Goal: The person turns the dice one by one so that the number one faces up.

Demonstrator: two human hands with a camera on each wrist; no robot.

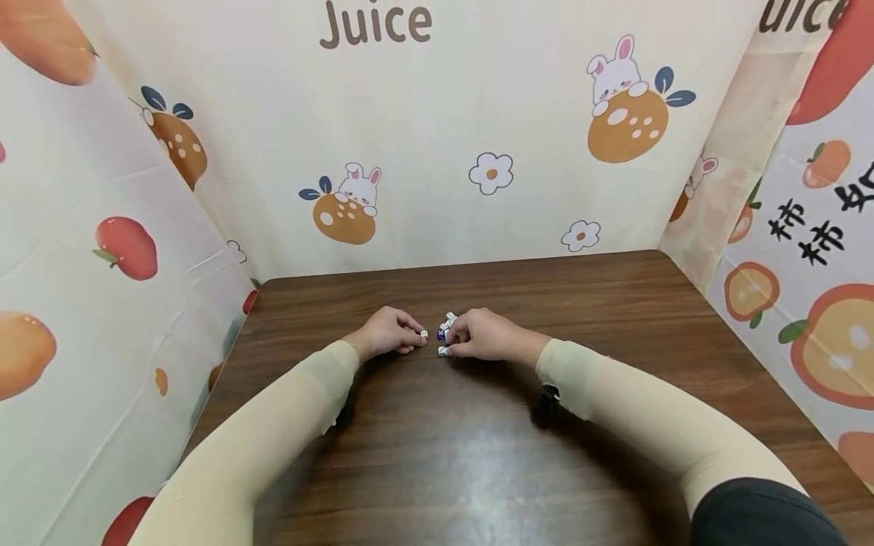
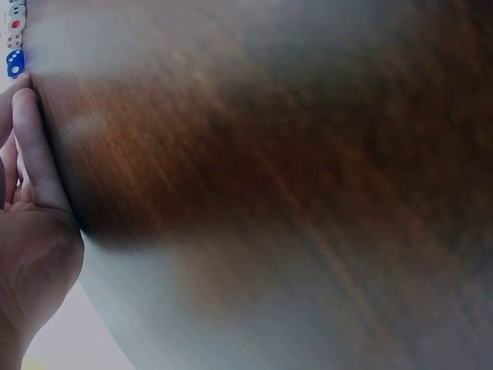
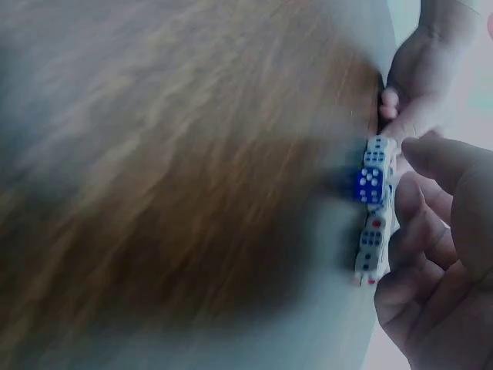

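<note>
A small white die (image 1: pixel 424 334) sits at the fingertips of my left hand (image 1: pixel 388 331), pinched between thumb and finger near the table's middle. Just right of it, my right hand (image 1: pixel 488 336) hovers low over a little group of dice. Its thumb tip is right at a white die (image 1: pixel 443 351) on the near side. A blue die (image 3: pixel 369 185) with white pips stands out in the right wrist view, beside several white dice (image 3: pixel 370 237). There the right thumb and index fingertips stand apart, bent toward the row. The right fingers partly cover the group in the head view.
Both hands work over a dark brown wooden table (image 1: pixel 437 447). A fruit-and-rabbit patterned cloth (image 1: pixel 423 136) rises behind its far edge, with similar cloth on the left and right sides. A dark band shows under the right wrist.
</note>
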